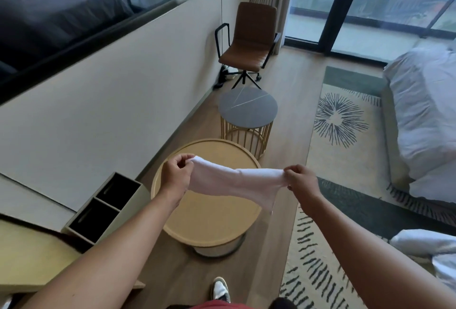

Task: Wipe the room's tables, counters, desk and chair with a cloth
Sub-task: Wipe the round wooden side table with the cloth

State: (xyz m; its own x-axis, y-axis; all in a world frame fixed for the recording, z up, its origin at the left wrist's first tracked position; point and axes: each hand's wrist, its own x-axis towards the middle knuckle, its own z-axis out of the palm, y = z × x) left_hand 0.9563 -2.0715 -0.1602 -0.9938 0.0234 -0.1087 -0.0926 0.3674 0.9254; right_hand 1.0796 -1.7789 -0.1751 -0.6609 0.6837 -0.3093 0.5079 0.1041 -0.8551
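Currently pinching cloth (237, 182) taut between left hand (176, 175) and right hand (299, 180), probably to fold it; round desk (209, 219) directly below awaits wiping.

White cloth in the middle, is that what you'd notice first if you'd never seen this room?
Yes. The white cloth is stretched in mid-air between the left hand and the right hand, each pinching one end. Right under it stands a round yellow table, with a smaller round grey table behind it. Farther back, by the window, is a brown chair.
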